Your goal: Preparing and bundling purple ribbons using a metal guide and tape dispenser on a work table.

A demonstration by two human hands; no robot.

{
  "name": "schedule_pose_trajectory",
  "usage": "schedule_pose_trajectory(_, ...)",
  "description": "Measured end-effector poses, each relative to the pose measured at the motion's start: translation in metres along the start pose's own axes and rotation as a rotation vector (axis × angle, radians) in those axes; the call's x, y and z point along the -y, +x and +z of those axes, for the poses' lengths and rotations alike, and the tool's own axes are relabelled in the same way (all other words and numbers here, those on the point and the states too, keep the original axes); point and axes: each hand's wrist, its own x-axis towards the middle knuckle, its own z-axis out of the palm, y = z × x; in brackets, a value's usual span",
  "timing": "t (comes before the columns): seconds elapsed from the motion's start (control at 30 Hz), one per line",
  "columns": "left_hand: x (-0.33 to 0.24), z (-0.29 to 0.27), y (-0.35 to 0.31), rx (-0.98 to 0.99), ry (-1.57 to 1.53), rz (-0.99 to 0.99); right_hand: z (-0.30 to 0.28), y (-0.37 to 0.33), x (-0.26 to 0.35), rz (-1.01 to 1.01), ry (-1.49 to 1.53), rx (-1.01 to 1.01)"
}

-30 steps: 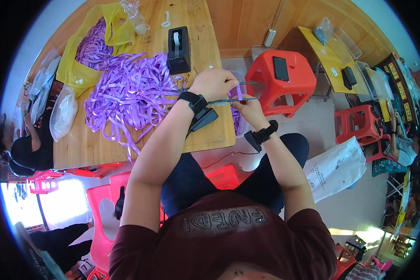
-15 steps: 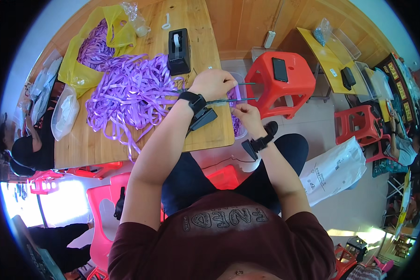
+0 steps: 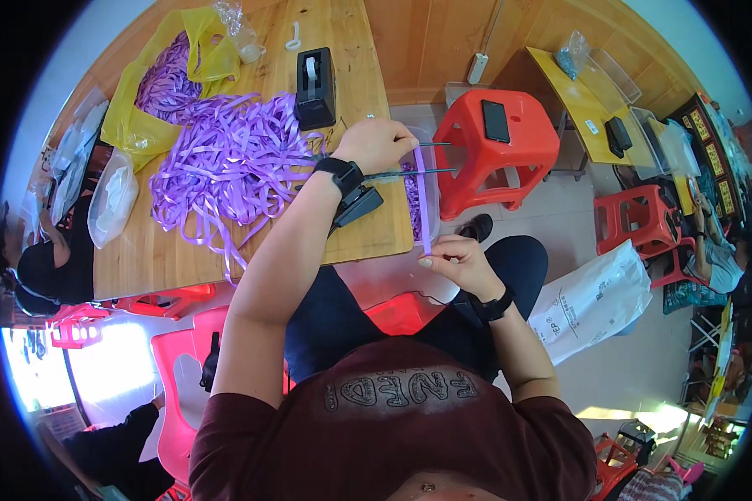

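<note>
Between my two hands a purple ribbon strip [image 3: 424, 200] runs taut and straight. My left hand [image 3: 376, 144] pinches its far end, beside two thin dark rods [image 3: 434, 172] that stick out past the table edge. Nearer my body, my right hand [image 3: 466, 265] pinches the near end between thumb and fingers. Beneath the strip stands a clear plastic bin [image 3: 432, 192] with more purple ribbon in it. A large tangled pile of purple ribbon [image 3: 234, 159] lies on the table left of my left hand. A black clamp-like piece [image 3: 358, 207] sits at the table edge under my left wrist.
On the wooden table [image 3: 142, 271] are a black tape dispenser [image 3: 316, 92], a yellow bag [image 3: 125, 117] of ribbon and a clear bag [image 3: 114, 200]. A red stool [image 3: 530, 125] bearing a phone [image 3: 495, 122] stands right of the rods. A white sack [image 3: 593, 301] lies on the floor.
My right hand has moved down toward my body, away from the rods, drawing the ribbon out straight. My left hand stays near the rods.
</note>
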Motion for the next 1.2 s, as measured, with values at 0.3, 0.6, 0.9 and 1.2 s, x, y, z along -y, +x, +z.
schedule_pose_trajectory(0.3, -0.001, 0.0, -0.001, 0.005, 0.008, -0.006, -0.012, 0.002, 0.047, -0.131, -0.104, 0.023)
schedule_pose_trajectory(0.6, 0.011, 0.007, 0.006, -0.179, -0.3, -0.04, -0.051, 0.112, 0.092, -0.291, -0.108, -0.203)
schedule_pose_trajectory(0.9, 0.014, -0.002, 0.005, -0.235, -0.52, -0.236, -0.052, 0.188, 0.036, 0.073, -0.022, -0.223)
schedule_pose_trajectory(1.2, -0.001, -0.006, -0.002, -0.226, -0.356, -0.124, -0.06, 0.2, -0.005, 0.175, 0.031, -0.154)
